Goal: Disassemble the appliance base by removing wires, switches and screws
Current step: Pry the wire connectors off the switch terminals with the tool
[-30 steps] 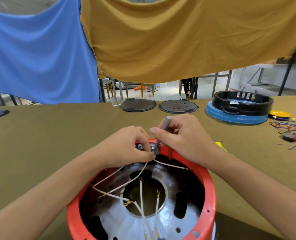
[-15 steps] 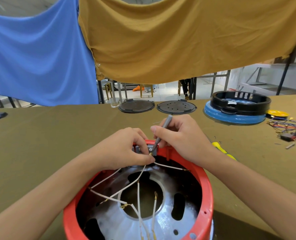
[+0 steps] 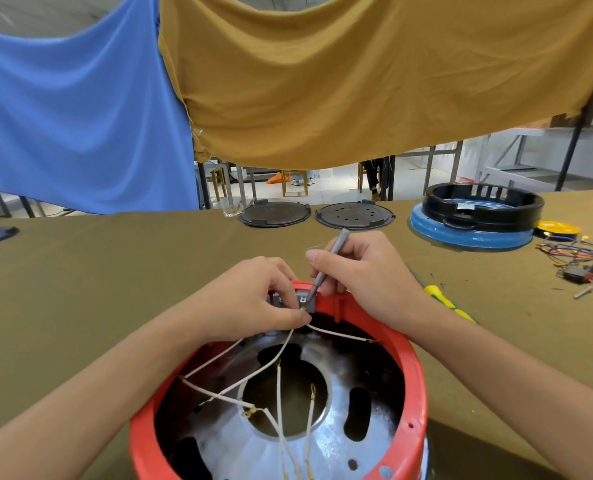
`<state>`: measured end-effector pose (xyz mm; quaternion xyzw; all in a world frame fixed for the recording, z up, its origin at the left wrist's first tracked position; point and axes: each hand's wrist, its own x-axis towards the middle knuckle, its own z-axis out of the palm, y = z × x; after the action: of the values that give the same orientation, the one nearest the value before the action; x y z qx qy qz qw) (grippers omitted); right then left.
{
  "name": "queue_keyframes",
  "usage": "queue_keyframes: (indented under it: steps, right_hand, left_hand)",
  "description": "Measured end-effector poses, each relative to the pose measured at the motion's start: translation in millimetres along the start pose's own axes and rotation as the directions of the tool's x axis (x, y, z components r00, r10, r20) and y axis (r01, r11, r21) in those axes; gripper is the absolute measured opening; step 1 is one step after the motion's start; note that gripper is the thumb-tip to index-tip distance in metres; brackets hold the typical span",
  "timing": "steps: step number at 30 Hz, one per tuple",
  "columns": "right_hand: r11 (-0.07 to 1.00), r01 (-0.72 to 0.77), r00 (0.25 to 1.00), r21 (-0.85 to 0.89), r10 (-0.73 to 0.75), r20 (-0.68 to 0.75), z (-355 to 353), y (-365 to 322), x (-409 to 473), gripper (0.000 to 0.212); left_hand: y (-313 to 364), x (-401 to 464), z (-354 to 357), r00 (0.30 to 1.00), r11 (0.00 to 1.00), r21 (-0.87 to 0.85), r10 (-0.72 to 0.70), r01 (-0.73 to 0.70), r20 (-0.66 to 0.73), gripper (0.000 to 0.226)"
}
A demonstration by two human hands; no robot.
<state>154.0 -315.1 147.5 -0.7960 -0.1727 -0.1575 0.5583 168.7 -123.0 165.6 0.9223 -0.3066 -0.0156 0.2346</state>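
A red appliance base (image 3: pixel 414 386) lies open toward me on the table, its shiny metal plate (image 3: pixel 336 441) crossed by several white wires (image 3: pixel 253 375). A grey switch block (image 3: pixel 303 301) sits at its far rim. My left hand (image 3: pixel 253 299) pinches a white wire's end right at the block. My right hand (image 3: pixel 368 275) grips a thin grey screwdriver (image 3: pixel 326 268) like a pen, its tip pressed into the block.
A yellow-handled screwdriver (image 3: pixel 447 303) lies right of the base. Two dark round plates (image 3: pixel 274 214) (image 3: pixel 354 214) rest at the table's far edge, a blue-and-black base (image 3: pixel 475 216) at far right. Loose coloured wires and small parts (image 3: pixel 586 261) lie at the right edge.
The view has shifted slightly. The screwdriver has tilted a little more and both hands stay at the switch block.
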Motion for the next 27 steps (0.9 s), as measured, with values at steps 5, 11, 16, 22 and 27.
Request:
queue_keyframes:
  steps: [5,11,16,22,27]
  right_hand:
    - [1.0,0.007,1.0,-0.008,-0.007,0.018,-0.8,-1.2,-0.8,0.025]
    - [0.989,0.108,0.994,-0.097,-0.106,0.023,-1.6,-6.1,-3.3,0.024]
    - [0.987,0.098,0.994,-0.124,-0.091,0.061,-3.5,-5.9,-2.9,0.022]
    - [0.997,-0.029,0.998,0.071,0.025,0.054,-1.5,0.9,2.0,0.025]
    - [0.997,-0.016,1.0,0.077,0.014,0.028,-0.5,2.5,1.1,0.025]
  left_hand:
    - [-1.1,0.6,0.3,1.0,1.0,0.013,0.005,-0.005,-0.002,0.016]
    - [-2.3,1.0,0.8,1.0,1.0,0.015,0.011,-0.011,-0.011,0.017]
    - [-2.5,1.0,1.4,1.0,1.0,0.019,0.013,-0.013,-0.013,0.018]
    - [-1.7,0.3,2.1,0.999,1.0,0.0,0.029,-0.029,-0.036,0.018]
    - [-1.8,0.5,1.6,0.999,1.0,-0.002,0.028,-0.028,-0.03,0.018]
